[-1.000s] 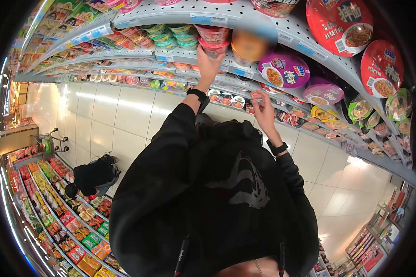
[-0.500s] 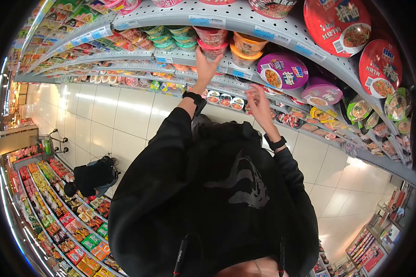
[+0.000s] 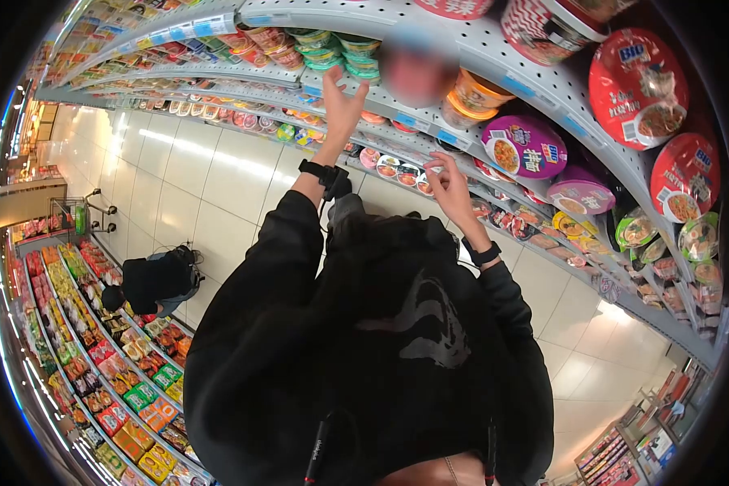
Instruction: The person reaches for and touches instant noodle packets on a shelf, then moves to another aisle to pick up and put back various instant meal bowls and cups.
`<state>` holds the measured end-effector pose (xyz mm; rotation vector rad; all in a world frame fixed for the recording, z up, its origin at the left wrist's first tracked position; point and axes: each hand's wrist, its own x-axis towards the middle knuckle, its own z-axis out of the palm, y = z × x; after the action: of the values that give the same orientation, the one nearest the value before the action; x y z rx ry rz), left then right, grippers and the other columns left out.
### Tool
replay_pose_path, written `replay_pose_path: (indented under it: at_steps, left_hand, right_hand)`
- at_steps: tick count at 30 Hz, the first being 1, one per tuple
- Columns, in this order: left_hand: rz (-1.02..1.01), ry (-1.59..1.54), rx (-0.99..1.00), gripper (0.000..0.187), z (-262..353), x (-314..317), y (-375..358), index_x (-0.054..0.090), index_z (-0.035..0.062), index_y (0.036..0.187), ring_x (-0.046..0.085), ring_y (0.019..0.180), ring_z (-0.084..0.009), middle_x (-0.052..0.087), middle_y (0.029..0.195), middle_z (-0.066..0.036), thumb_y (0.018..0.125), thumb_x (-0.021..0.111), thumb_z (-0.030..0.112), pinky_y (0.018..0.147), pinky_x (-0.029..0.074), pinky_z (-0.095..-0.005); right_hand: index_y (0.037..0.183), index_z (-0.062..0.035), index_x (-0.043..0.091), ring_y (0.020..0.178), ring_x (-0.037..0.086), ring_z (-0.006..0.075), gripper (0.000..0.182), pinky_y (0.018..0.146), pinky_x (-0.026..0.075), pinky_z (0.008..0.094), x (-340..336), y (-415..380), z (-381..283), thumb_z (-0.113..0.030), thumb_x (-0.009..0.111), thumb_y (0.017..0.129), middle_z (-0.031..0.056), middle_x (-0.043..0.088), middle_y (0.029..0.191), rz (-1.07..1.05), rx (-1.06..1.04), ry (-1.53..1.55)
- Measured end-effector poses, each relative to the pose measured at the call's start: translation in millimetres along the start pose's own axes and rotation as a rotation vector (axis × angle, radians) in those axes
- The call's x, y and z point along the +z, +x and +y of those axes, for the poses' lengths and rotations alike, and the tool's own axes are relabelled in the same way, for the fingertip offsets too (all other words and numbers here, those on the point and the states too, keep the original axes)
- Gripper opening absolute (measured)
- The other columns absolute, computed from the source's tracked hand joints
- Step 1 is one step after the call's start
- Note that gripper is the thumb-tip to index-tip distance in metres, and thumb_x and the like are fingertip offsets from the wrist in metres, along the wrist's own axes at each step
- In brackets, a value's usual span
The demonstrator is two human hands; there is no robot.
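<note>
My left hand is raised to the shelf edge with its thumb and fingers spread. Its fingertips are right at the lower green instant noodle tubs, overlapping their front in this view. To the right, a blurred patch covers the red tubs, and stacked orange noodle tubs stand beyond it. My right hand hovers lower, in front of the lower shelves, fingers loosely bent and apart with nothing in them. Up and to its right is a purple noodle bowl on the shelf.
Large red noodle bowls stand on the upper shelf at right. Lower shelves hold more packaged bowls. Behind me, a person in dark clothes is beside a rack of colourful packets. A shopping cart stands on the tiled floor.
My left hand has left the red tub and moved left to the green tubs. The shelf goods have shifted rightward in view. My right hand stays nearly where it was.
</note>
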<state>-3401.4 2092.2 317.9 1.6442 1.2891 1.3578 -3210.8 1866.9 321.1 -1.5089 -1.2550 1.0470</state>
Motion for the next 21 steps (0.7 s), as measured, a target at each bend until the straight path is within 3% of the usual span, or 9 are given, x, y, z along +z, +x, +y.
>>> replay_pose_path:
  at_steps: [10,14,16,21]
  left_hand:
    - [-0.242,-0.11,-0.05,0.086,-55.1,6.1,14.8,0.031,-0.0087,0.142,0.048,0.131,-0.0356,0.048,0.139,-0.027,0.076,0.081,0.013,0.105,0.041,-0.0444]
    - [-0.248,-0.196,-0.074,0.089,-45.1,21.1,21.4,0.03,-0.0093,0.142,0.047,0.129,-0.0413,0.048,0.137,-0.029,0.074,0.081,0.015,0.106,0.04,-0.0428]
    - [-0.126,-0.121,-0.042,0.091,-42.0,30.6,20.3,0.029,-0.0089,0.143,0.047,0.125,-0.0441,0.048,0.133,-0.031,0.072,0.081,0.015,0.106,0.037,-0.045]
    - [-0.076,-0.067,-0.067,0.095,-40.4,40.1,17.8,0.029,-0.0099,0.142,0.044,0.127,-0.044,0.045,0.136,-0.031,0.071,0.085,0.02,0.108,0.035,-0.0464]
  right_hand:
    - [0.137,-0.005,0.044,0.065,0.065,0.0144,0.045,0.059,0.049,0.0285,67.0,47.4,-35.0,-0.013,0.06,0.096,0.008,0.066,0.11,0.087,0.014,0.024]
    - [0.138,-0.0052,0.043,0.066,0.065,0.0141,0.046,0.059,0.049,0.0284,101.0,66.4,-52.8,-0.014,0.06,0.096,0.0086,0.066,0.109,0.143,0.021,-0.013]
    - [0.138,-0.0052,0.043,0.066,0.065,0.0138,0.045,0.057,0.049,0.0276,118.6,69.1,-57.3,-0.014,0.059,0.097,0.0084,0.066,0.109,0.193,0.034,-0.018]
    - [0.137,-0.0044,0.043,0.069,0.065,0.0127,0.042,0.053,0.051,0.025,147.9,46.6,-55.6,-0.017,0.057,0.1,0.0075,0.065,0.11,0.304,0.138,0.042]
